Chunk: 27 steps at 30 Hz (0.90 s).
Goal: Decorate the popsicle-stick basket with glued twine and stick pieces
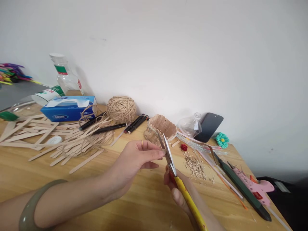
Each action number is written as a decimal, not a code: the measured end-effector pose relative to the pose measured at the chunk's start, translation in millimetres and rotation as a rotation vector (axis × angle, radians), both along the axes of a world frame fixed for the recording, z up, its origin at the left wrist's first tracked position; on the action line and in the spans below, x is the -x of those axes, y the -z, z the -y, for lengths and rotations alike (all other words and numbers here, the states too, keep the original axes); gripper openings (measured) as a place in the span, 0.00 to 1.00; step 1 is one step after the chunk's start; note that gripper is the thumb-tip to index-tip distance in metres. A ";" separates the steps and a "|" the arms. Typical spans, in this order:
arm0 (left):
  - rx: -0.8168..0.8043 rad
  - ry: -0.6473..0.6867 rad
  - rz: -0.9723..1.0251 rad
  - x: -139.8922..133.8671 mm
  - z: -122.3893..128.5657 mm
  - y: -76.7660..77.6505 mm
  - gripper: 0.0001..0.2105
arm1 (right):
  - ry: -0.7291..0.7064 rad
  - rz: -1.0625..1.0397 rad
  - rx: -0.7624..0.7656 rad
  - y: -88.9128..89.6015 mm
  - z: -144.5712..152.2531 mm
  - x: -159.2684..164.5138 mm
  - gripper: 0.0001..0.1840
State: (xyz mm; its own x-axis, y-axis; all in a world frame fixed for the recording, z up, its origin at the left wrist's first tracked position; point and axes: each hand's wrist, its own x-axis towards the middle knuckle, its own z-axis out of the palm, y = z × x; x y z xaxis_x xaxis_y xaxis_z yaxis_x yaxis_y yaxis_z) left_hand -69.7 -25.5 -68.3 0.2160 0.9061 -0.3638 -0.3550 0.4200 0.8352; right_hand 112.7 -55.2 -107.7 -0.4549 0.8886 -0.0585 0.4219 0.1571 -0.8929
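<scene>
My right hand point(179, 192) is wrapped round a pair of scissors with yellow handles point(189, 202), its blades slightly apart and pointing up and away. Beside the blades, my left hand point(141, 155) is pinched, thumb against fingers; whatever it grips is too small to make out. Just beyond the scissor tips stands a small basket-like container point(166, 125) of light wood with a scalloped rim. To the right of the blades lie a pile of small wood chips point(194, 165) and a red rose ornament point(184, 147).
Craft sticks point(84, 163) spread over the left side, near a blue tissue box point(68, 109), a twine ball point(121, 109) and black markers point(134, 123). Glass bottles stand behind. At right are a phone point(209, 126), a teal flower point(221, 140), a dark green tool point(243, 186) and a pink glue gun point(255, 186).
</scene>
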 end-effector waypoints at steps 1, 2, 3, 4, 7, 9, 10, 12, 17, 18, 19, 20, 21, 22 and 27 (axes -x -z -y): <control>0.002 0.001 -0.001 -0.1 0.1 0.2 0.09 | -0.004 0.001 0.008 -0.9 -0.5 0.2 0.29; 0.005 0.001 -0.004 -0.2 0.1 0.3 0.09 | -0.013 0.000 0.016 -1.8 -0.8 0.4 0.29; 0.007 -0.001 -0.005 -0.3 0.0 0.3 0.09 | -0.021 -0.003 0.025 -2.7 -1.1 0.6 0.29; 0.008 -0.003 -0.004 -0.3 -0.2 0.2 0.09 | -0.027 -0.006 0.032 -3.6 -1.2 0.8 0.29; 0.003 -0.004 -0.004 -0.3 -0.9 -0.2 0.09 | -0.022 -0.016 0.037 -5.6 -0.8 0.8 0.31; 0.001 -0.001 -0.006 -0.2 -1.2 -0.5 0.09 | -0.024 -0.010 0.049 -6.9 -0.9 0.3 0.31; 0.001 -0.001 -0.007 0.0 -1.3 -0.6 0.09 | -0.030 -0.008 0.053 -7.6 -1.1 0.1 0.31; 0.000 -0.004 -0.008 0.4 -1.3 -0.9 0.09 | -0.046 -0.008 0.050 -9.3 -2.1 -0.1 0.31; -0.022 0.003 -0.013 1.9 -1.8 -1.6 0.07 | -0.049 -0.036 0.020 -16.1 -3.0 2.1 0.32; -0.027 0.007 -0.018 2.1 -2.1 -1.8 0.07 | -0.044 -0.041 0.022 -17.5 -2.3 2.4 0.32; -0.031 0.010 -0.024 2.3 -2.3 -2.0 0.06 | -0.038 -0.038 0.023 -18.7 -1.4 2.3 0.32; -0.034 0.013 -0.032 2.5 -2.6 -2.4 0.06 | -0.026 -0.031 0.022 -19.7 -0.3 2.0 0.30; -0.036 0.015 -0.041 2.6 -3.0 -2.9 0.06 | -0.011 -0.021 0.019 -20.3 0.7 1.3 0.29; -0.037 0.018 -0.051 2.7 -3.3 -3.4 0.06 | 0.001 -0.008 0.013 -20.8 1.5 0.6 0.28; -0.042 0.037 -0.101 4.5 -5.0 -6.8 0.06 | -0.002 0.053 0.027 -25.2 1.1 0.6 0.28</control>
